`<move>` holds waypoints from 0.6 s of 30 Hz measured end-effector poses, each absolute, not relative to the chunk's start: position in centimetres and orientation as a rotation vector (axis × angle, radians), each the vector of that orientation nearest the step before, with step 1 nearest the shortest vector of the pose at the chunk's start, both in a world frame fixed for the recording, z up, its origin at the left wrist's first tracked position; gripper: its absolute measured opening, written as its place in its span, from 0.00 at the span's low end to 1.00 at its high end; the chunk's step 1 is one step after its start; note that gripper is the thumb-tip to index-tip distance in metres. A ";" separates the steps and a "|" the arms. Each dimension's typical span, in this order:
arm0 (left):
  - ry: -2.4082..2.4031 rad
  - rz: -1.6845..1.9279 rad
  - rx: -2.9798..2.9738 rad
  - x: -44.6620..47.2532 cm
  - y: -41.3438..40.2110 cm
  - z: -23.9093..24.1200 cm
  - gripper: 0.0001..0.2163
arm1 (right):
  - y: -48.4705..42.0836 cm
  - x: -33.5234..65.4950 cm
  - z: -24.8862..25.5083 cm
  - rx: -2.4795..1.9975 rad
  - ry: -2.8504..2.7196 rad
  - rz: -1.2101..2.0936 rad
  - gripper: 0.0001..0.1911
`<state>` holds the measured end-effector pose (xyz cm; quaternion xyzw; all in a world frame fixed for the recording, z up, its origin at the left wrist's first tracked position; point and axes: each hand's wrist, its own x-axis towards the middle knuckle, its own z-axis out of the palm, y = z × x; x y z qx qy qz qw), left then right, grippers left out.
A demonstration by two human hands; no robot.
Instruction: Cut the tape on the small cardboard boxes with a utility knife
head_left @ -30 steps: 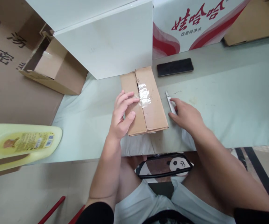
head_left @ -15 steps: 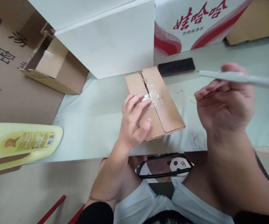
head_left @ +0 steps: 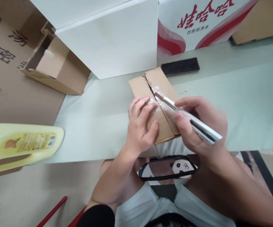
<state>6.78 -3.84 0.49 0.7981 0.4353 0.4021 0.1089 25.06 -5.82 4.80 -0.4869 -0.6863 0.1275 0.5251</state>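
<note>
Cardboard box (head_left: 142, 86) pinned, blade at its seam.
On the counter (head_left: 233, 94) the box is pressed flat by the left hand (head_left: 140, 127), seemingly to steady it; a utility knife (head_left: 189, 119), clenched in the right hand (head_left: 201, 129), is set against its tape (head_left: 159, 94). A phone (head_left: 180, 66) lies behind the box.

Our left hand (head_left: 140, 129) and right hand (head_left: 198, 126) cover the near half of the small cardboard box (head_left: 140, 88), so we cannot see its seam there. The right fingers hide a part of the knife (head_left: 201, 128). Whether its blade tip touches the tape (head_left: 160, 89), we cannot tell. The left edge cuts off the yellow bottle (head_left: 20, 145), and its label print is too small to read.
</note>
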 end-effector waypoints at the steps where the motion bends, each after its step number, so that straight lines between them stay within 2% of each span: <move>1: 1.275 1.199 2.341 6.8 -3.8 0.4 0.19 | -5.6 24.9 4.7 -1.168 -1.672 0.254 0.02; 8: 1.257 1.269 2.342 6.7 -3.5 0.0 0.18 | -5.6 24.4 4.5 -1.184 -1.744 0.093 0.02; 18: 1.295 1.229 2.323 6.7 -3.6 0.0 0.20 | -5.6 24.2 4.8 -1.232 -1.764 0.204 0.03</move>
